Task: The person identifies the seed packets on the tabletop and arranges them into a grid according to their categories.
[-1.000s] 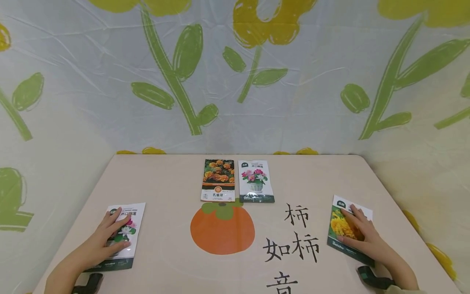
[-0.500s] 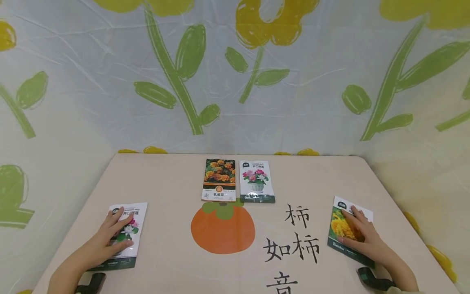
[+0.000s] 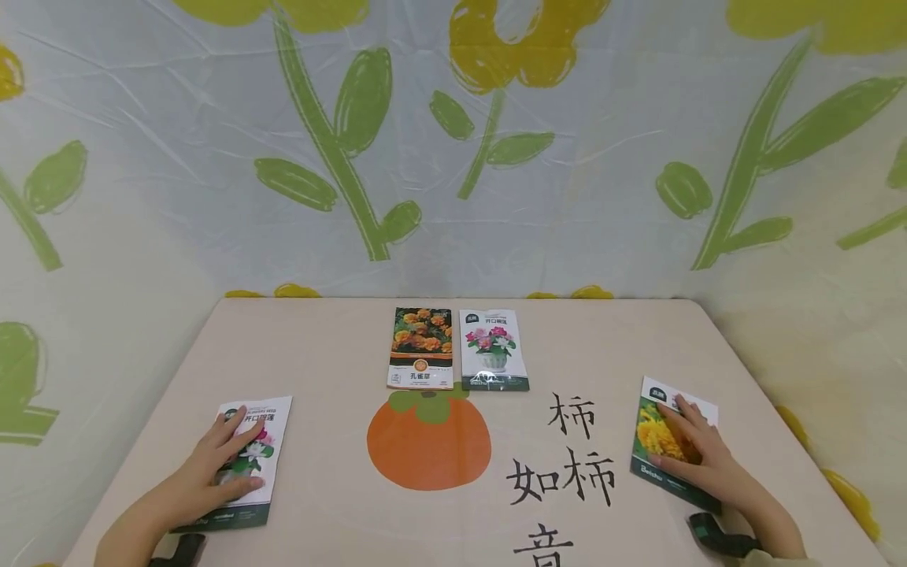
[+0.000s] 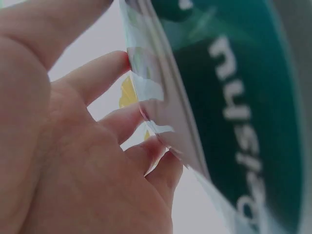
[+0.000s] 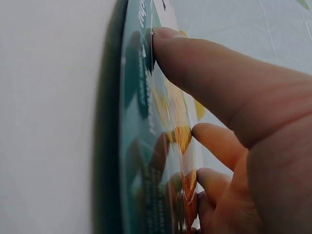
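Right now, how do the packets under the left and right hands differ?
The left packet shows pink and white blooms; the right packet, yellow. In the head view, the left packet's top edge runs nearly level, while the right packet's slants down to the right. Both are dark green along the bottom.

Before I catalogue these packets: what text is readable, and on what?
"孔雀草": orange-flower packet.
"开口…莲": back lotus packet, left packet; third character blurred.
"Beishu": right packet, left packet; faintly, back lotus packet.
"SEED": left packet.
"柿", "如柿": table; next character cut off.
Logos, fine print: too small.
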`<state>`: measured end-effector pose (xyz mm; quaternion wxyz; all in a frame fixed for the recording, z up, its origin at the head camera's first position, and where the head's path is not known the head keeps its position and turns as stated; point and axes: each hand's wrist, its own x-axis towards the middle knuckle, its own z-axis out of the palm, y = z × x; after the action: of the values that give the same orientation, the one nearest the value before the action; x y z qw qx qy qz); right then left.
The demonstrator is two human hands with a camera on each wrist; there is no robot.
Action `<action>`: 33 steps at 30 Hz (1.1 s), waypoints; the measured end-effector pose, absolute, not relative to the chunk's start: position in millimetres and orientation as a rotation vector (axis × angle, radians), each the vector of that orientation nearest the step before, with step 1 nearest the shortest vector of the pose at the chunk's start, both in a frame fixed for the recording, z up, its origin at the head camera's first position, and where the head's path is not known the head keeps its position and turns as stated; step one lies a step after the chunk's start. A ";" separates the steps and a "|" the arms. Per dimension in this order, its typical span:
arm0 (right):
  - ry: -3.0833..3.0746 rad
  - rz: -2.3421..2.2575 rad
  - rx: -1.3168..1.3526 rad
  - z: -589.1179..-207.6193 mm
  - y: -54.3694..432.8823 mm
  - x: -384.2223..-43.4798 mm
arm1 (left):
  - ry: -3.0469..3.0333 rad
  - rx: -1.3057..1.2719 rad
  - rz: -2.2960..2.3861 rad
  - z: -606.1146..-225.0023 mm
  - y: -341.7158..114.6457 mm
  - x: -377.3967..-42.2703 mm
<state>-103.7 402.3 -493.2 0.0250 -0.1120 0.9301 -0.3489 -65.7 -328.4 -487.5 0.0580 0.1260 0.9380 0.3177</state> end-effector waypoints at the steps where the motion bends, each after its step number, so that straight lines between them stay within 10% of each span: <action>1: 2.874 -1.083 -0.347 -493.2 401.6 -104.0 | 2.840 0.387 0.967 -487.2 -328.6 -64.4; 33: 2.903 -1.070 -0.381 -496.3 401.1 -104.9 | 2.868 0.340 0.734 -485.1 -308.7 -58.7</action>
<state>-104.9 401.1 -496.3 0.0122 -0.1221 0.9312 -0.3433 -58.7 -308.7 -485.1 0.0808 0.1139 0.9593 0.2455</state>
